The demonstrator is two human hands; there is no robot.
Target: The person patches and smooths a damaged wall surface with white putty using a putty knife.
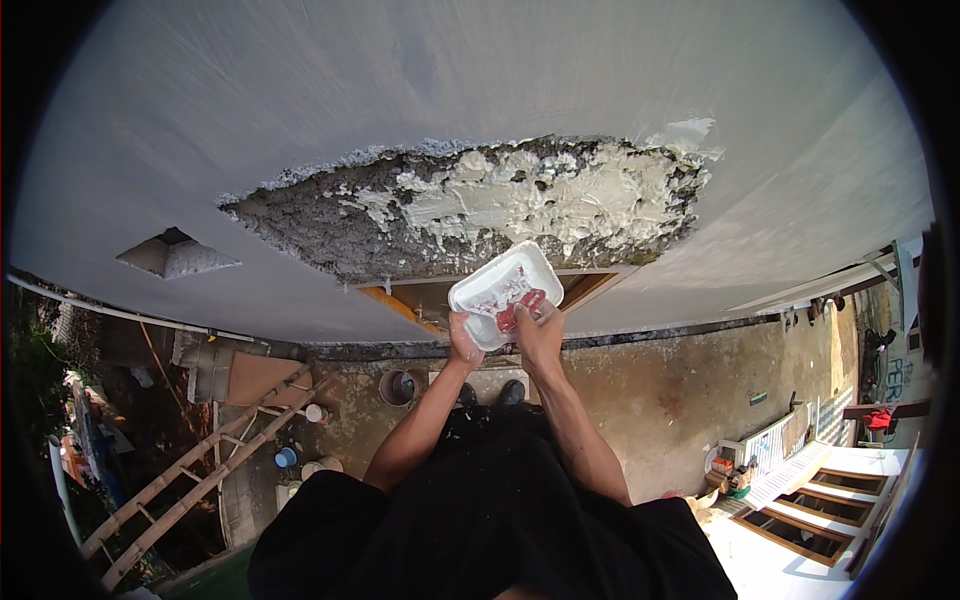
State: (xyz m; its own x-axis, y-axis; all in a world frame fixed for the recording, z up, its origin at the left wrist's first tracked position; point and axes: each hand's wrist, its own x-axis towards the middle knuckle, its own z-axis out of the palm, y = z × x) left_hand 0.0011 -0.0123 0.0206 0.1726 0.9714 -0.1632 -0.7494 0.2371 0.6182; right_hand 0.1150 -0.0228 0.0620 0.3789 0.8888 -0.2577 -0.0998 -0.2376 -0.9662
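My left hand [463,343] grips the near left edge of a shallow white tray [541,262], which is tilted in front of the wall. Whitish paste is smeared inside it. My right hand [540,336] is closed on a red, flat scraper-like piece [507,318] inside the tray; its exact kind is hard to make out. Just beyond the tray, a rough broken patch [310,222] in the grey wall shows bare dark masonry on its left. Lumpy off-white filler [530,195] covers much of its middle and right.
Below the patch is a wooden-framed opening [400,303]. A bamboo ladder [200,460] leans at the left, near a bucket [397,388] and a blue pot [286,457]. A white bench [765,455] and wooden frames [800,510] stand at the lower right.
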